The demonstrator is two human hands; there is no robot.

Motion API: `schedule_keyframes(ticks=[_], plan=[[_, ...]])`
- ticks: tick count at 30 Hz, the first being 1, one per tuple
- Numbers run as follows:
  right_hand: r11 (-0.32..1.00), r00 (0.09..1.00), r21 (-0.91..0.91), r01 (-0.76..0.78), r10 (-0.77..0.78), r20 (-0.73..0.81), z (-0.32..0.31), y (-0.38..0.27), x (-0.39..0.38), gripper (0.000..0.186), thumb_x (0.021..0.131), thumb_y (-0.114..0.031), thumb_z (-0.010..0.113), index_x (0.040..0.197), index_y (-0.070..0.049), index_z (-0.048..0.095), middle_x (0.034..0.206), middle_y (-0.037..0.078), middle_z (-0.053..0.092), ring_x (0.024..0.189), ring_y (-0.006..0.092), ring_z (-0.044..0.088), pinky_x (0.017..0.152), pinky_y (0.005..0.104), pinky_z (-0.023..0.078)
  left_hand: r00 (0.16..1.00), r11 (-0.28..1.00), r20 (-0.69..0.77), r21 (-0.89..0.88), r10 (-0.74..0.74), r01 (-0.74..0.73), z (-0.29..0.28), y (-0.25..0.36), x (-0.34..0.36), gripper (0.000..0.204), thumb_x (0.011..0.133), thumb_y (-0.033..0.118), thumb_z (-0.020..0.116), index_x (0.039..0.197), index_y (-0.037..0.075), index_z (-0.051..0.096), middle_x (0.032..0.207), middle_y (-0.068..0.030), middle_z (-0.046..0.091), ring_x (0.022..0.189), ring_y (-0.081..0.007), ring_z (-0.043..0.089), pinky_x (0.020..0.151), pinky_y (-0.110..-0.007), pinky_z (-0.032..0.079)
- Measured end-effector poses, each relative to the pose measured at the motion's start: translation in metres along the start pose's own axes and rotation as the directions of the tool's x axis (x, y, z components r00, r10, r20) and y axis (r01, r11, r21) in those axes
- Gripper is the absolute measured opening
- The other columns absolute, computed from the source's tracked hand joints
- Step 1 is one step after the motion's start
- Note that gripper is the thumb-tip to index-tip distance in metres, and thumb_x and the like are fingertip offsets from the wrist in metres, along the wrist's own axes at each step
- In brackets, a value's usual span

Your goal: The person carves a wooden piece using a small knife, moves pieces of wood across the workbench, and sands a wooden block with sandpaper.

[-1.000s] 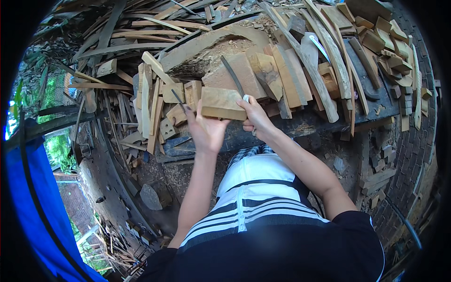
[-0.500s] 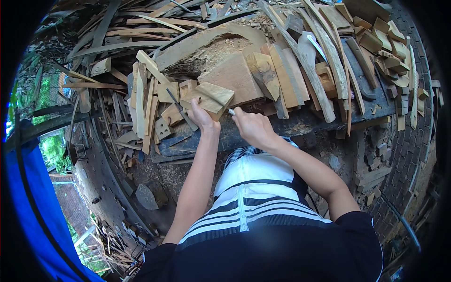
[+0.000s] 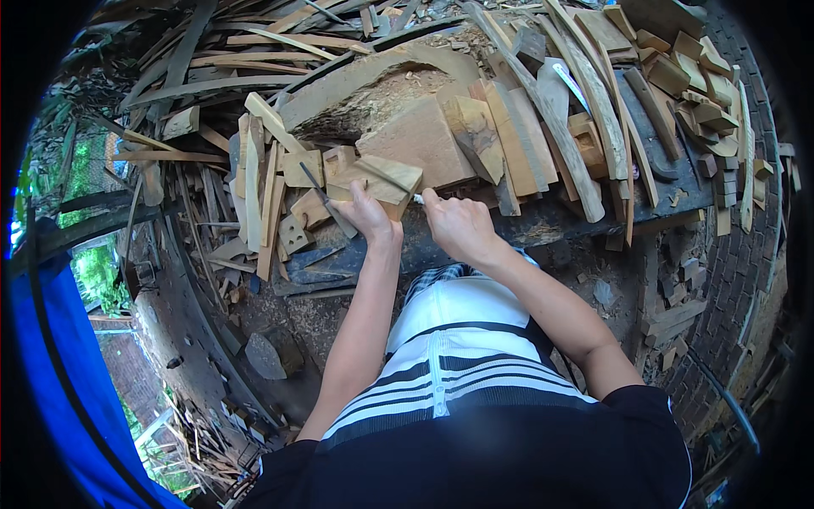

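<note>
From my remote seat I see the left hand [image 3: 371, 212] wrapped around a pale wooden block [image 3: 404, 172], holding it tilted above the near edge of the worktop [image 3: 500, 227], left of that edge's middle. My right hand [image 3: 462, 227] is closed in a fist around a slim tool [image 3: 387, 178]; a white bit of it shows at the fingers, and its narrow blade lies across the block's upper face. Just left of the left hand I see a dark pointed strip [image 3: 342, 219], though I cannot tell whether they touch. A block with holes [image 3: 294, 234] sits by the worktop's near left corner, a broad board [image 3: 415, 140] lies behind the held block, and small blocks [image 3: 705, 76] are heaped toward the far right corner
</note>
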State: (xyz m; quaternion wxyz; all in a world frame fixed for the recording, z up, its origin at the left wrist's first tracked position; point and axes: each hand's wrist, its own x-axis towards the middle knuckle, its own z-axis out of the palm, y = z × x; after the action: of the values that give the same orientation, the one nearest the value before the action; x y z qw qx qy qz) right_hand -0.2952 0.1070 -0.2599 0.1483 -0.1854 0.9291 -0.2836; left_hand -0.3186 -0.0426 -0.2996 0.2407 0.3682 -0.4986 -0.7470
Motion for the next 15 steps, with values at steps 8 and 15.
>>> schedule_keyframes(ticks=[8, 15], plan=[[0.997, 0.995, -0.027, 0.074, -0.075, -0.064, 0.003, 0.004, -0.001, 0.012, 0.085, -0.012, 0.052, 0.089, -0.001, 0.054, 0.065, 0.018, 0.065, 0.060, 0.0336, 0.068, 0.050, 0.0432, 0.052, 0.995, 0.988, 0.082, 0.136, 0.060, -0.071, 0.016, 0.013, -0.027, 0.048, 0.093, 0.008, 0.051, 0.135, -0.002, 0.029, 0.128, -0.0153, 0.047, 0.113, -0.0219, 0.051, 0.096, -0.034, 0.043], [0.983, 0.980, -0.141, 0.114, -0.135, -0.149, 0.000, 0.004, -0.009, 0.011, 0.085, -0.013, 0.052, 0.081, -0.004, 0.057, 0.058, 0.014, 0.064, 0.052, 0.0272, 0.067, 0.046, 0.0375, 0.051, 0.989, 0.954, 0.065, 0.262, 0.135, -0.147, 0.023, 0.020, -0.031, 0.053, 0.102, 0.037, 0.046, 0.133, -0.003, 0.034, 0.126, -0.0154, 0.050, 0.113, -0.0190, 0.049, 0.095, -0.032, 0.041]])
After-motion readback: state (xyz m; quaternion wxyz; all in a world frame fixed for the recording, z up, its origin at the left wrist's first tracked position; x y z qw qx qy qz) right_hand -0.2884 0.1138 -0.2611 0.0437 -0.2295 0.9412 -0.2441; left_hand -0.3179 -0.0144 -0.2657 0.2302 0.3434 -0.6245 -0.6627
